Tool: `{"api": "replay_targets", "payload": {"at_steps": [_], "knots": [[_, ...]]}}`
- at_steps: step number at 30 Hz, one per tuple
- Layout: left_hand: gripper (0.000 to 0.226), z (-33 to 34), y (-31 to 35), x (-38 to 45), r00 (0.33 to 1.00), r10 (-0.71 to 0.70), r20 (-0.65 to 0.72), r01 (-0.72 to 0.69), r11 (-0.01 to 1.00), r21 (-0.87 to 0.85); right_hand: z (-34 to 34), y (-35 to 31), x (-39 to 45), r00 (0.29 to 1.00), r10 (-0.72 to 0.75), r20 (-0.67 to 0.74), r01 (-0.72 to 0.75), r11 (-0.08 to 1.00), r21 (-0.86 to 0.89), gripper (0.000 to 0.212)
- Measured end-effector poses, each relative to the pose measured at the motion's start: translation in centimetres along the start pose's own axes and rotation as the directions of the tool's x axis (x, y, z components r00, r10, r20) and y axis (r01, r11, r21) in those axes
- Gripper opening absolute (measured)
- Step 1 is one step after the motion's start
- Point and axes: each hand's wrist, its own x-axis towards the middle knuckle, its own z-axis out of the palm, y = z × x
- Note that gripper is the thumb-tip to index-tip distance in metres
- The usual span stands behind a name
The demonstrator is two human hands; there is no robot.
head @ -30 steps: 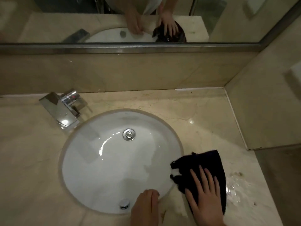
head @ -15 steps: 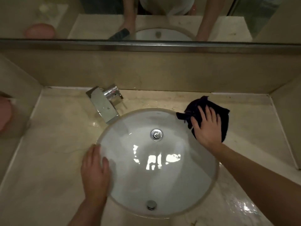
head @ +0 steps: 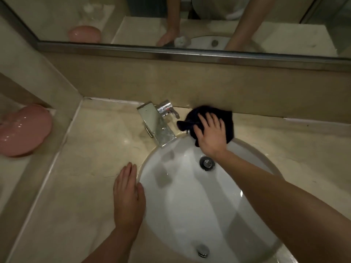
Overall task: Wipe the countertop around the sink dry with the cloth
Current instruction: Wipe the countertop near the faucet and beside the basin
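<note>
right hand (head: 209, 134) fingers spread — pressing cloth (head: 228, 120), left hand (head: 128, 196) flat

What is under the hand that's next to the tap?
A dark cloth lies under the right hand, pressed flat on the countertop beside the tap. The countertop beneath the cloth is covered, so wet or dry cannot be seen.

The flat right hand (head: 209, 134) is covering the middle of the crumpled dark cloth (head: 228, 123), so only the cloth's edges beyond the fingertips and knuckles are showing, smeared by blur. The round white ceramic sink (head: 190, 202) is running off the bottom edge, and the glossy pink rounded object (head: 24, 130) far left of the left hand's (head: 128, 200) fingers is being cut by the left edge.
</note>
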Motion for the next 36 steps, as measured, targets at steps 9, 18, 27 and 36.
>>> {"api": "replay_targets", "payload": {"at_steps": [9, 18, 27, 36], "knots": [[0.059, 0.0, -0.3, 0.2, 1.0, -0.028, -0.007, 0.027, 0.996, -0.09, 4.2, -7.2, -6.1, 0.955, -0.295, 0.014, 0.288, 0.939, 0.187, 0.048], [0.059, -0.1, -0.3, 0.3, 0.999, -0.018, -0.043, 0.013, 0.993, -0.119, -2.0, -3.7, -13.2, 0.978, 0.208, -0.022, -0.156, 0.797, 0.584, 0.015], [0.058, 0.3, -0.8, 0.4, 0.997, -0.001, -0.076, -0.01, 0.989, -0.149, 0.3, -2.4, 2.1, 0.992, -0.066, -0.109, 0.067, 0.998, 0.001, 0.061], [0.056, -0.1, -0.5, 0.5, 0.998, -0.045, -0.033, 0.039, 0.986, -0.164, 6.7, -12.6, -4.8, 0.961, 0.276, -0.008, -0.174, 0.628, 0.759, 0.035]]}}
